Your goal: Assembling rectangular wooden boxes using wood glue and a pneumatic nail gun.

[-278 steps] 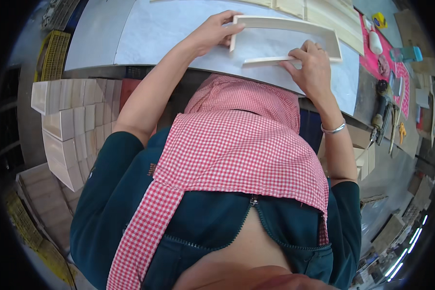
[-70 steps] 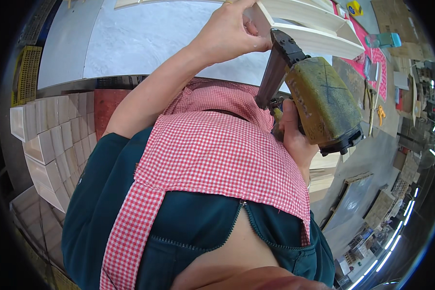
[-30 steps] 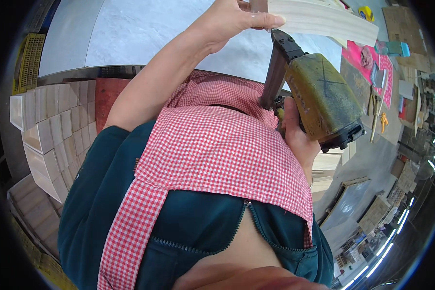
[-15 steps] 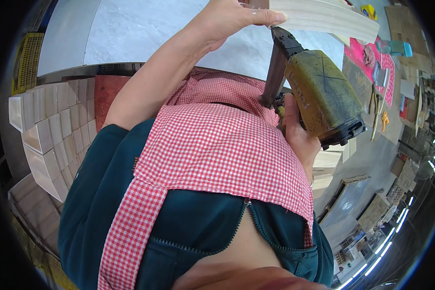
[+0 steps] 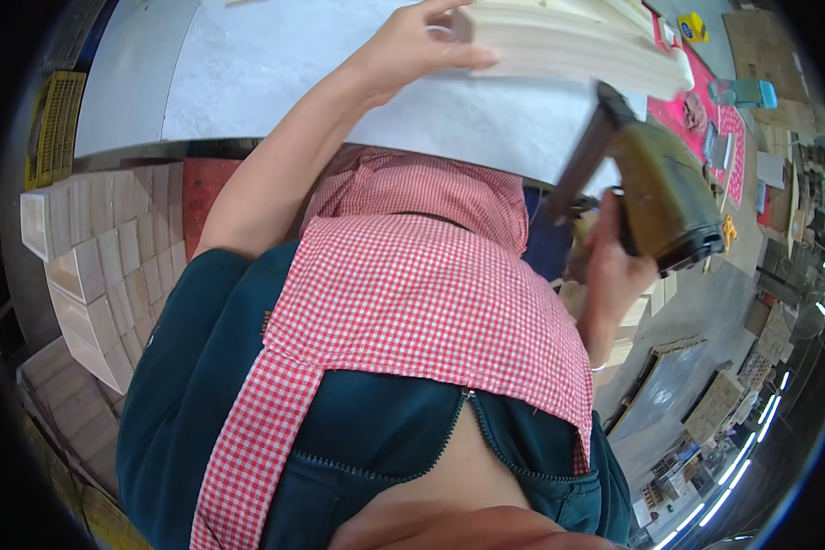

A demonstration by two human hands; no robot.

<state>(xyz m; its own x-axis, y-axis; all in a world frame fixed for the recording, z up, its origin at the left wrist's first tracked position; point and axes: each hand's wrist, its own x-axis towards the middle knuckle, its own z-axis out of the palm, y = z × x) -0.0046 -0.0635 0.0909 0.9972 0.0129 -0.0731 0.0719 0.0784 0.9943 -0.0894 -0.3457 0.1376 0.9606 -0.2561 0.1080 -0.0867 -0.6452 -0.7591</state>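
My left hand [image 5: 422, 46] grips the left end of a pale wooden piece [image 5: 568, 53] at the top of the view, thumb on its near side. The piece lies over the white worktop [image 5: 339, 82], and its far parts run out of the picture. In my right hand [image 5: 616, 270] is a nail gun [image 5: 665, 188] with a worn yellow-green body and a dark magazine. My fingers wrap round its handle, partly hidden by the tool. Its nose stands just off the near side of the wood, close to the right end. Motion blurs the gun and the wood.
Stacked pale wooden boxes [image 5: 92, 275] stand at the left, near a yellow crate [image 5: 57, 128]. To the right, a pink cloth [image 5: 697, 101] bears small items, with a teal container [image 5: 747, 93] and a yellow package [image 5: 694, 27] by it. The worktop's near edge crosses before my apron.
The nail gun has moved right along the wooden piece, away from my left hand. My left hand and the wood have shifted somewhat left.
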